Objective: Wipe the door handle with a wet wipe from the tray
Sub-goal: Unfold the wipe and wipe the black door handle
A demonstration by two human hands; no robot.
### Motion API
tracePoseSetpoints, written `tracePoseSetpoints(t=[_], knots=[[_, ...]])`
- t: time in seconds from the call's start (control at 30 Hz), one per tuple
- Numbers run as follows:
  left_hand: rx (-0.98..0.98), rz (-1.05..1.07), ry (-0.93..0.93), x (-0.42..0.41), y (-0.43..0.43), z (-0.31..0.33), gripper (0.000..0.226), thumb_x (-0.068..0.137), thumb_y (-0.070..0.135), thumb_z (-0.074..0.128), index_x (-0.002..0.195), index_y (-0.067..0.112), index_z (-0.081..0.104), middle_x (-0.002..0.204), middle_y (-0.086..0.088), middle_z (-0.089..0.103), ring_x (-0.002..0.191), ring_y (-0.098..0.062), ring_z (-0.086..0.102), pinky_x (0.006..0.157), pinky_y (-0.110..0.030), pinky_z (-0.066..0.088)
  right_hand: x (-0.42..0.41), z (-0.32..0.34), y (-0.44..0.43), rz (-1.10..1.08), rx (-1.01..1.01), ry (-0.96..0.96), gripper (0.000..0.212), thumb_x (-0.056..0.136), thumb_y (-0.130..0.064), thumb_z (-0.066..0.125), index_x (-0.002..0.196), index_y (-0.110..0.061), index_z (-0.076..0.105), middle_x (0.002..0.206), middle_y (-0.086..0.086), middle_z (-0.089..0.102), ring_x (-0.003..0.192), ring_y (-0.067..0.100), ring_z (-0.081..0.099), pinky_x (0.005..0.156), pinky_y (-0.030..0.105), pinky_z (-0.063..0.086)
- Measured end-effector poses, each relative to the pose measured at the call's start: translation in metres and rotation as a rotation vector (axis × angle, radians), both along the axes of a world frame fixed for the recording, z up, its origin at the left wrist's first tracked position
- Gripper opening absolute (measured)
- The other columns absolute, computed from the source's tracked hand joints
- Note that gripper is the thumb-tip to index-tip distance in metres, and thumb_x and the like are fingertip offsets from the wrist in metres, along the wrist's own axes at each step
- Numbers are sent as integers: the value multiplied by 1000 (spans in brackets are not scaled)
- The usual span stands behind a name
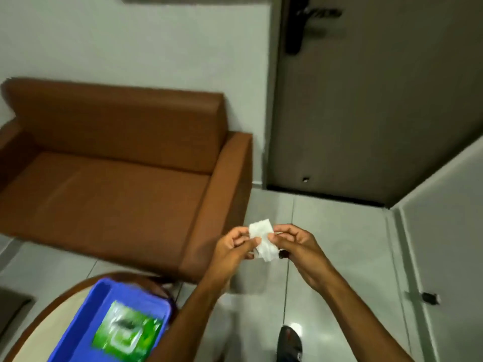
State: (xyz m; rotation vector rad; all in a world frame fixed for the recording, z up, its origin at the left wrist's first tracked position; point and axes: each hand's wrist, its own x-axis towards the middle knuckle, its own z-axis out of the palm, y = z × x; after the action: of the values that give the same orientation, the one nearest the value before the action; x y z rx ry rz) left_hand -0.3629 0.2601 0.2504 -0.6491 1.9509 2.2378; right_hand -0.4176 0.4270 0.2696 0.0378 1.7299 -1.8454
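A small white folded wet wipe (262, 239) is pinched between both my hands above the floor. My left hand (232, 250) grips its left edge and my right hand (294, 246) grips its right edge. The blue tray (86, 309) sits at the bottom left on a round table, with a green pack of wipes (126, 333) lying in it. The dark door handle (317, 14) is mounted high on the grey door (366, 105), far above and to the right of my hands.
A brown sofa (117, 178) stands against the wall on the left, close to the round table (34, 333). A grey wall panel (444, 231) angles in on the right. Tiled floor (339, 257) lies between me and the door; a dark shoe (288, 343) shows below.
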Motion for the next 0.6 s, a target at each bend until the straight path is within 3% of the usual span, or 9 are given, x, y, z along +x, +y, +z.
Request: tracePoseSetpoints(t=[0.1, 0.2, 0.4, 0.6], knots=[[-20, -54, 59, -50, 26, 27, 16, 82, 21, 71, 98, 19, 72, 98, -5, 77, 89, -23, 72, 73, -29, 59, -45, 22, 30, -13, 87, 127, 19, 83, -20, 72, 100, -15, 73, 92, 2, 78, 81, 17, 73, 62, 19, 53], [-90, -92, 127, -106, 45, 51, 25, 79, 34, 72, 99, 20, 73, 97, -3, 77, 86, -16, 73, 69, -21, 56, -94, 41, 50, -89, 102, 198, 13, 82, -21, 73, 94, -16, 75, 86, -3, 77, 75, 9, 71, 59, 14, 51], [-299, -41, 268, -206, 47, 70, 11, 86, 18, 70, 96, 17, 72, 95, -1, 75, 85, -12, 73, 71, -19, 58, -168, 56, 45, -207, 77, 298, 11, 83, -21, 72, 93, -17, 73, 90, -1, 77, 84, 15, 73, 69, 25, 58], [-408, -12, 426, -345, 22, 81, 12, 85, 21, 70, 96, 17, 73, 90, 7, 74, 88, -15, 72, 65, -11, 54, -291, 78, 9, -319, 106, 592, 5, 83, -14, 72, 87, -17, 73, 78, -3, 74, 71, 6, 70, 58, 14, 53]])
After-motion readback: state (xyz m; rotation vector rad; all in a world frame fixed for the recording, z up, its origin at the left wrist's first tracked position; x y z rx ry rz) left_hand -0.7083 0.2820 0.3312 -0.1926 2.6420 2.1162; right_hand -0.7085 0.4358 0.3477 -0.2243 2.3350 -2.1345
